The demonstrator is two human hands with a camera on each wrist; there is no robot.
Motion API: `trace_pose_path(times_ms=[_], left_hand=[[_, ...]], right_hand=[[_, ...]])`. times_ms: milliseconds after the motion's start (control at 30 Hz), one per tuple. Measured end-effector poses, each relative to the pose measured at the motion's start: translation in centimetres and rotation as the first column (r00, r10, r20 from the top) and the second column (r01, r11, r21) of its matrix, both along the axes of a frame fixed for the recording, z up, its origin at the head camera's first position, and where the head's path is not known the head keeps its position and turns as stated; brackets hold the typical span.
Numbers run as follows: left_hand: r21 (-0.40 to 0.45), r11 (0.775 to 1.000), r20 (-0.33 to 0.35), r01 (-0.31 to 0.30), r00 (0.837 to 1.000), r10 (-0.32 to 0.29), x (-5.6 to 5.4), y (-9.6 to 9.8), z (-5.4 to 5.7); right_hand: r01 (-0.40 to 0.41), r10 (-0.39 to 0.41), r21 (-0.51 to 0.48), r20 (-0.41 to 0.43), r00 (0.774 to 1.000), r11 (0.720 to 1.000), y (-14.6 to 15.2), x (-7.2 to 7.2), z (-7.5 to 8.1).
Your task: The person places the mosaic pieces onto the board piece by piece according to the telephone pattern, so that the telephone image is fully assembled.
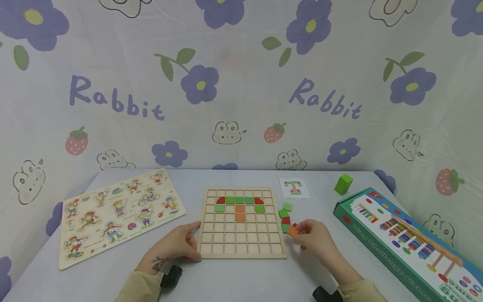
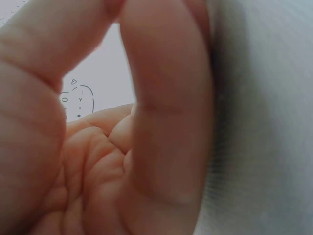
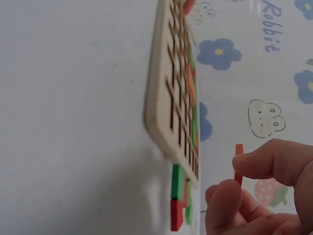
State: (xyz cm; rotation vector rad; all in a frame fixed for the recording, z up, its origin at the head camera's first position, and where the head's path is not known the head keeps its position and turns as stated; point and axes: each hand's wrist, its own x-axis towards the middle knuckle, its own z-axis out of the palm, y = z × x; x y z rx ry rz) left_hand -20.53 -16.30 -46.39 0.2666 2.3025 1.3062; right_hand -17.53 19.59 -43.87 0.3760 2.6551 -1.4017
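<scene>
A wooden grid board lies flat on the table. Green tiles and red tiles with a rounded corner form a row near its top, with orange tiles running down the middle. My left hand touches the board's left side, thumb at the lower corner and fingertips higher up the edge. Right of the board, my right hand pinches an orange square tile between thumb and finger, clear of the table in the right wrist view. Beside it lie loose green and red tiles.
A white pattern card lies behind the loose tiles. Farther right are a green block and a long game box. A wooden picture puzzle occupies the left side. Printed cloth hangs behind the table.
</scene>
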Motion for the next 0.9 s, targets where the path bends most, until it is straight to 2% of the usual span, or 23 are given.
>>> trace_pose_path(times_ms=[267,400,567,733,900], left_hand=[[0.011,1.0,0.008,0.002,1.0,-0.002,0.0,0.0,-0.1],[0.013,1.0,0.01,0.002,1.0,-0.002,-0.1,-0.1,-0.2],[0.013,1.0,0.016,-0.002,1.0,0.002,-0.1,0.0,-0.2],[0.017,1.0,0.018,-0.002,1.0,0.002,-0.1,0.0,-0.1],[0.022,1.0,0.014,0.001,1.0,-0.001,-0.1,-0.1,-0.1]], right_hand=[[-0.011,0.001,-0.124,-0.077,0.997,0.992,-2.4,-1.0,1.0],[-0.03,0.007,-0.212,-0.105,0.994,0.977,-4.0,-1.5,1.1],[-0.048,0.019,-0.296,-0.102,0.995,0.954,-6.1,-2.2,0.8],[-0.078,0.049,-0.335,-0.094,0.994,0.939,-7.9,-2.9,0.3],[-0.138,0.117,-0.314,-0.084,0.989,0.939,-9.1,-3.6,-0.4]])
